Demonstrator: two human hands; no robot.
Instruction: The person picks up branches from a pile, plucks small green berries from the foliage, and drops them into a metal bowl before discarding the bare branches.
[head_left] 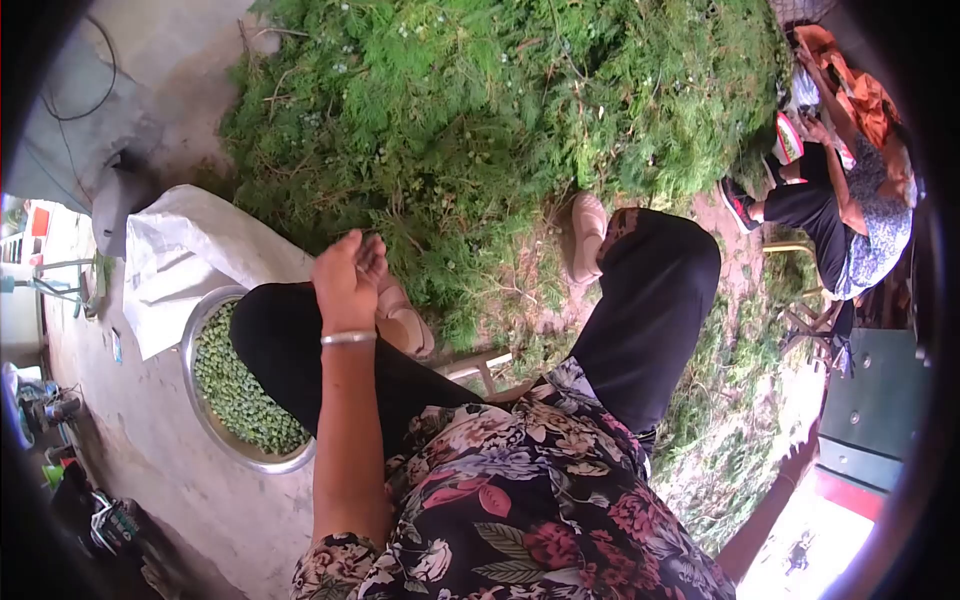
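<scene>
My left hand (347,280), with a silver bangle (348,338) at its wrist, is raised over my left knee. Its fingers are curled closed, and whatever they may hold is hidden. Below and to the left, a metal basin (190,370) is full of small green berries or cones (240,385). Far out to the right, my right hand (798,458) reaches past my knee with its fingers stretched and apart. It is near cut greenery (705,465) on the ground. A large heap of green conifer branches (480,120) lies in front of my feet.
A white sack (205,245) lies behind the basin. At the far right another person (870,215) sits with both hands near a red-and-white container (788,140). A dark green panel (870,385) stands below them. Assorted objects (105,520) line the left edge.
</scene>
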